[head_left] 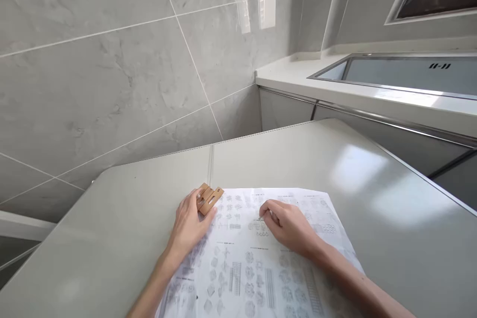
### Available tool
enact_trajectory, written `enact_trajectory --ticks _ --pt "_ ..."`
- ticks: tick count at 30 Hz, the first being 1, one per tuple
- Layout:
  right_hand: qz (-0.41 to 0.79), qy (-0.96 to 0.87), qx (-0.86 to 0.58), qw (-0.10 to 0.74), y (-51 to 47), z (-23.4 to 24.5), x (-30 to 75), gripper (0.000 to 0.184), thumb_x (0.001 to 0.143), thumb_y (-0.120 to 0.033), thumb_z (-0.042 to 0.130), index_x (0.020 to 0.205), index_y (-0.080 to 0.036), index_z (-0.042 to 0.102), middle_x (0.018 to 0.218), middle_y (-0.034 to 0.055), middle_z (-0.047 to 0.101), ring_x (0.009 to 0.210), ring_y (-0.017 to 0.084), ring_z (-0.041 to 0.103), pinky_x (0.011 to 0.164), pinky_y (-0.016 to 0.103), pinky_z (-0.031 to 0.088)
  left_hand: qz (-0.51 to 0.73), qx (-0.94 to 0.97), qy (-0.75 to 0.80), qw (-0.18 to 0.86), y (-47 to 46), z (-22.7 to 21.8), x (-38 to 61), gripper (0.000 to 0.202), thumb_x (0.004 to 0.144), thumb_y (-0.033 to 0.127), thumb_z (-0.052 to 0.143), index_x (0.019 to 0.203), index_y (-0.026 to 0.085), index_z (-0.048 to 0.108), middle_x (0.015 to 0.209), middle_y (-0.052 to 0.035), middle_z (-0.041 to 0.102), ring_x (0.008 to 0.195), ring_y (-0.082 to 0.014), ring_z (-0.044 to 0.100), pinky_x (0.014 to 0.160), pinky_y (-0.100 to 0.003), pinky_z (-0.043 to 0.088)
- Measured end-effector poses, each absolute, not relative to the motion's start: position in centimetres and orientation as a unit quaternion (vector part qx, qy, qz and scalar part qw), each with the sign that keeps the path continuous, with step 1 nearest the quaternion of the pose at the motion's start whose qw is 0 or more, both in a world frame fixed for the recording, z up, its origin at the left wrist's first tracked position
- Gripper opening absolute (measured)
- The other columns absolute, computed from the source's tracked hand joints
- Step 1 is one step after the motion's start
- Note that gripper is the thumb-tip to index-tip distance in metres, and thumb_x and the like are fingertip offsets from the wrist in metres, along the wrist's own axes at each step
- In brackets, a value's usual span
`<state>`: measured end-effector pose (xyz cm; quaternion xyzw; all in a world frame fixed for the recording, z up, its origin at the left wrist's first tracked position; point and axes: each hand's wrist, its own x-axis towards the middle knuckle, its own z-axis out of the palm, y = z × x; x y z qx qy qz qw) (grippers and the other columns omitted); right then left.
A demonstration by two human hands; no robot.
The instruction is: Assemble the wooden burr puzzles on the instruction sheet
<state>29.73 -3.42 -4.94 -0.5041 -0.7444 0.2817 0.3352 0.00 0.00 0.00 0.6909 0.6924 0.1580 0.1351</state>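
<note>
Flat, notched wooden puzzle pieces [211, 200] are gripped together between the thumb and fingers of my left hand [189, 224], at the upper left part of a paper sheet. A slot and a small dark mark show on the front piece. My right hand [289, 227] rests over the sheet's upper middle with curled fingers. Whatever those fingertips pinch, if anything, is hidden. Under both hands lies the large white instruction sheet [238, 253], printed with rows of small grey drawings of assembled shapes and parts.
The sheet lies on a pale glossy table [149, 198] with a seam [211, 161] across it. Grey tiled wall [112, 84] rises behind the table's far edge. To the right are a white counter [290, 72], a sink [395, 72] and grey cabinet fronts [286, 104].
</note>
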Motion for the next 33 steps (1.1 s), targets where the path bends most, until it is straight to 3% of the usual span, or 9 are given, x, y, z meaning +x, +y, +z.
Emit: enact_trajectory --ticks 11,15,18,20,24,27,33 --pt "0.27 -0.749 -0.5 0.34 -3.2 -5.2 29.8 0.021 0.096 -0.011 0.047 0.095 -0.025 0.063 0.083 0.0004 0.074 0.066 0.018 0.063 0.06 0.029 0.038 0.18 0.72 0.645 0.182 -1.7 0.6 2.9 0.063 0.092 0.047 0.072 0.15 0.03 0.053 0.15 -0.0101 0.062 0.141 -0.0359 0.059 0.115 -0.054 0.052" --pt "0.262 -0.751 -0.502 0.341 -3.3 -4.9 29.8 0.021 0.099 -0.012 0.046 0.097 -0.024 0.063 0.083 0.0011 0.073 0.066 0.018 0.061 0.06 0.03 0.038 0.178 0.751 0.598 0.215 -3.1 0.4 4.4 0.068 0.089 0.041 0.079 0.151 0.034 0.054 0.151 -0.0097 0.061 0.141 -0.0358 0.06 0.113 -0.052 0.055" --pt "0.258 -0.749 -0.505 0.343 -3.4 -4.7 29.8 0.02 0.103 -0.015 0.045 0.102 -0.025 0.063 0.091 0.0019 0.074 0.061 0.016 0.059 0.06 0.03 0.039 0.169 0.776 0.565 0.223 -3.5 0.3 4.7 0.069 0.091 0.046 0.08 0.154 0.035 0.052 0.155 -0.0087 0.059 0.144 -0.0348 0.057 0.115 -0.052 0.055" --pt "0.255 -0.751 -0.502 0.345 -3.4 -4.7 29.7 0.018 0.102 -0.016 0.046 0.106 -0.025 0.062 0.102 0.0032 0.074 0.055 0.013 0.054 0.058 0.03 0.04 0.177 0.792 0.55 0.201 -3.5 0.2 4.4 0.053 0.099 0.048 0.072 0.148 0.034 0.058 0.153 -0.0076 0.061 0.145 -0.0331 0.056 0.118 -0.053 0.052" --pt "0.232 -0.78 -0.479 0.33 -3.5 -4.7 29.7 0.018 0.101 -0.018 0.051 0.114 -0.026 0.06 0.124 0.0063 0.071 0.052 0.01 0.049 0.055 0.031 0.039 0.184 0.813 0.535 0.14 -3.3 -0.2 3.5 0.021 0.107 0.045 0.061 0.114 0.028 0.07 0.145 -0.0071 0.066 0.143 -0.0323 0.055 0.117 -0.053 0.05" --pt "0.206 -0.807 -0.456 0.314 -3.6 -4.8 29.7 0.02 0.1 -0.02 0.057 0.119 -0.027 0.058 0.126 0.0064 0.073 0.059 0.013 0.057 0.057 0.031 0.039 0.171 0.821 0.531 0.123 -3.2 -0.4 3.2 0.021 0.108 0.045 0.059 0.106 0.027 0.069 0.144 -0.007 0.066 0.143 -0.0325 0.053 0.115 -0.052 0.05" --pt "0.198 -0.818 -0.456 0.289 -3.5 -5.2 29.8 0.024 0.101 -0.028 0.068 0.123 -0.026 0.058 0.119 0.005 0.075 0.069 0.017 0.067 0.059 0.03 0.041 0.181 0.82 0.527 0.132 -3.0 -0.6 3.0 0.022 0.106 0.048 0.064 0.11 0.028 0.072 0.141 -0.0071 0.068 0.141 -0.033 0.054 0.114 -0.052 0.052"
